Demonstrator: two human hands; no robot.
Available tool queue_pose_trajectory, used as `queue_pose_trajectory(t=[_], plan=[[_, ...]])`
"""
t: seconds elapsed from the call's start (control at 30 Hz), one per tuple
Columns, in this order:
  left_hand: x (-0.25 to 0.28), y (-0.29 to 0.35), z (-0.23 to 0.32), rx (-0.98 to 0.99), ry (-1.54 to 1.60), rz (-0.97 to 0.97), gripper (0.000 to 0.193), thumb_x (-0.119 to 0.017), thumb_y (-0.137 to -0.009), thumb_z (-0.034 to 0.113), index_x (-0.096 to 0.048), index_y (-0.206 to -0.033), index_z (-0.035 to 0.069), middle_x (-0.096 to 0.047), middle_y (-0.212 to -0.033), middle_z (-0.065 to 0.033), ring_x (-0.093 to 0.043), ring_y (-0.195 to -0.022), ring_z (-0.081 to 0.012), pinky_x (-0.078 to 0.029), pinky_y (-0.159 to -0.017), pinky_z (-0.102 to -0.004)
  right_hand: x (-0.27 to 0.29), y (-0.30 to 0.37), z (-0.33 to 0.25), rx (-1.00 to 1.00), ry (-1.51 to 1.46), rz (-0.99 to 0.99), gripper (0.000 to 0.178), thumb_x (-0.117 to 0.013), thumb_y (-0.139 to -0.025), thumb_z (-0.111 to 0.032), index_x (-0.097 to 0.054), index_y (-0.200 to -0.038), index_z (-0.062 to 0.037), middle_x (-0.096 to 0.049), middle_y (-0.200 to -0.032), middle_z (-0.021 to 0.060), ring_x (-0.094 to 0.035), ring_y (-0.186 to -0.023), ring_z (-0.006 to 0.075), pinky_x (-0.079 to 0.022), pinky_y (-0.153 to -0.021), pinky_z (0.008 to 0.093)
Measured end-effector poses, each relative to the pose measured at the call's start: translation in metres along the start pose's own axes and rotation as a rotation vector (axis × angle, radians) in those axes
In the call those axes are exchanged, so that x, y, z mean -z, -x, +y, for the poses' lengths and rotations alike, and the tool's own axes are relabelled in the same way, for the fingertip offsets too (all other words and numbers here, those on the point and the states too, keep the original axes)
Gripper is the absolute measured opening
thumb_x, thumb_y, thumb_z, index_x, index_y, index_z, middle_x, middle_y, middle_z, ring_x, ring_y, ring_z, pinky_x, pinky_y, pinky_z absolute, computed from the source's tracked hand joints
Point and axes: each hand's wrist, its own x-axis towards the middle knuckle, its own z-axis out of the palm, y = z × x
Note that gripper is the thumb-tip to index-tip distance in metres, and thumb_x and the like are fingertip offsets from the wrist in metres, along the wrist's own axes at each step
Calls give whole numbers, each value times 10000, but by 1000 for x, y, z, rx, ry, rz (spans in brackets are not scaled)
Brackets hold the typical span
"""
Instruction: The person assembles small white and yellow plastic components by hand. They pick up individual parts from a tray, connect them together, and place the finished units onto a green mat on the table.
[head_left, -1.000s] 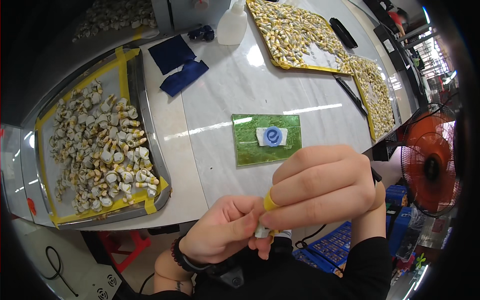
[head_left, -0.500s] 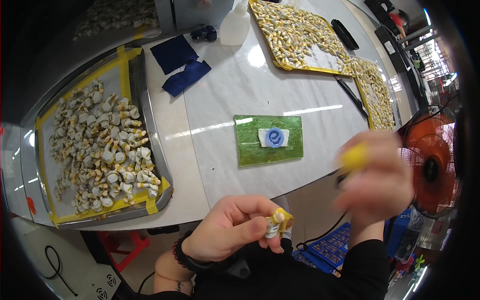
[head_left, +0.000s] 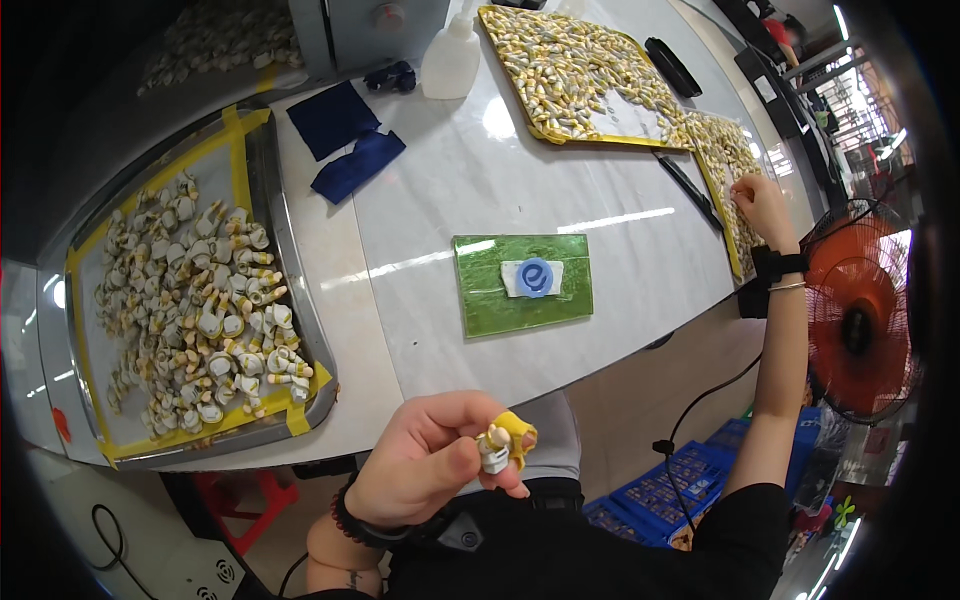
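My left hand [head_left: 420,460] pinches a small figurine [head_left: 494,460], white with a yellow cape-like part around it, between thumb and fingers near the front of my body. Far out to the right, my right hand [head_left: 764,210] is over a yellow-edged tray [head_left: 706,205] of small whitish-yellow pieces. Its fingers are curled together at the pieces; whatever they may hold is hidden. Between the hands, on the table, lies a green slab [head_left: 480,312] bearing a white pad and a round blue piece [head_left: 535,277] with a curved mark.
A large metal tray [head_left: 322,375] of white-and-yellow figurines fills the left. Another yellow-edged tray [head_left: 620,143] of small pieces lies at the back. Dark blue cloths [head_left: 358,166], a white bottle [head_left: 450,62] and a black stick-like tool [head_left: 688,190] are around. An orange fan [head_left: 850,310] stands right.
My right hand, blurred near a yellow piece beside my left hand before, has reached out to the right-hand tray. The yellow part now sits around the figurine in my left hand.
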Motion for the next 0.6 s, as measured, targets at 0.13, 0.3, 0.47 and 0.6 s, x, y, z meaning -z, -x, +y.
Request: queue_pose_trajectory(t=[0.13,0.3,0.47,0.6], plan=[[-2,-1,1,-9,3,-7,464,-636,-847,296,-523,-1097,-78,-614,-898,-112,-618,-819,-164,-515,-777,-296,5,4,-4,-28,15,31,102,-642,-739,-31,-613,-827,10,-600,-704,135,-595,-654,228,-455,-602,308],[-6,-3,-1,-9,-11,2,447,-637,-847,273,-520,-1101,-76,-614,-903,-120,-615,-827,-174,-504,-768,-297,21,10,-46,117,-93,300,133,-647,-756,-16,-634,-888,-1,-589,-715,104,-579,-673,154,-453,-616,263],[-6,-4,-1,-47,-31,36,431,-632,-851,258,-520,-1104,-73,-610,-927,-126,-607,-851,-172,-502,-784,-311,35,50,-164,316,-679,134,132,-633,-761,23,-637,-892,30,-633,-789,84,-617,-735,129,-472,-651,227],[-11,-2,-2,-101,-116,80,423,-641,-846,250,-527,-1098,-70,-603,-965,-122,-606,-860,-169,-505,-794,-322,34,72,-226,657,-550,-91,146,-663,-710,31,-634,-840,-28,-622,-774,92,-619,-708,202,-482,-604,276]])
